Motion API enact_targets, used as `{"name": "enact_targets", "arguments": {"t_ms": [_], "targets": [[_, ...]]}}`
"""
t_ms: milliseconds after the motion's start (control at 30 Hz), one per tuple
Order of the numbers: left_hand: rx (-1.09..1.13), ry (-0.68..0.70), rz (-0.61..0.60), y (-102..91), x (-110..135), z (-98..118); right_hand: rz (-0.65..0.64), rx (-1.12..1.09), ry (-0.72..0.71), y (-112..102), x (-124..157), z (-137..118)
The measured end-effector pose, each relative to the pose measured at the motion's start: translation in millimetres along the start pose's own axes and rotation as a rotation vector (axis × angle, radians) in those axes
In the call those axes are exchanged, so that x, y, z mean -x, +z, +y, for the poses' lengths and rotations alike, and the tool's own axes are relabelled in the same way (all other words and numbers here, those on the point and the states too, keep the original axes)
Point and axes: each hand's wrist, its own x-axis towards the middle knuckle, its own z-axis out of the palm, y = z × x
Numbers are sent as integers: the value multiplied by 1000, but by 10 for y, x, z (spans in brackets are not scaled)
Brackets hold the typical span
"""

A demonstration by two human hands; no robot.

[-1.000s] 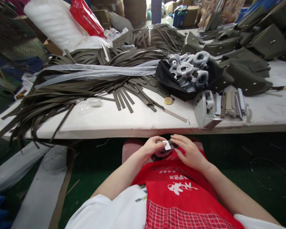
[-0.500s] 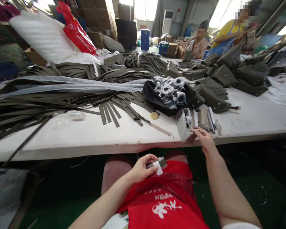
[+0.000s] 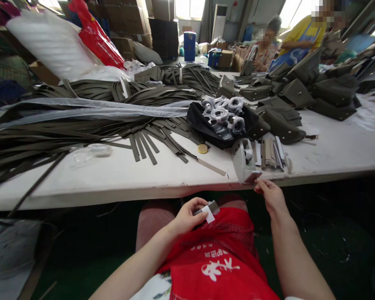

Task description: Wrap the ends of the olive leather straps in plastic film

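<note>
Strap (image 3: 213,205), dark, with white slip (image 3: 208,215)

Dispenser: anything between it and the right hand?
Nothing visible. The right hand's fingers are right by the dispenser's near end; the black pouch lies behind it and the cards to its right, both out of the way.

I count: one dark-grey bundle (image 3: 213,206) with white label (image 3: 208,215), one grey plastic tape dispenser (image 3: 241,161), one round yellow disc (image 3: 202,148).
</note>
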Motion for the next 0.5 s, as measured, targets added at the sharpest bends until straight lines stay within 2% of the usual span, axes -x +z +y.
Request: {"name": "enact_targets", "arguments": {"t_ms": [167,300,400,500], "targets": [[25,64,107,-18,6,25,1,54,37,-27,-83,22],[58,77,169,-46,42,20,-53,143,75,-30,22,97],[59,84,221,-39,28,-25,-190,180,74,105,281,74],[45,103,285,-16,-18,-70,-434,180,63,380,644,-66]]}}
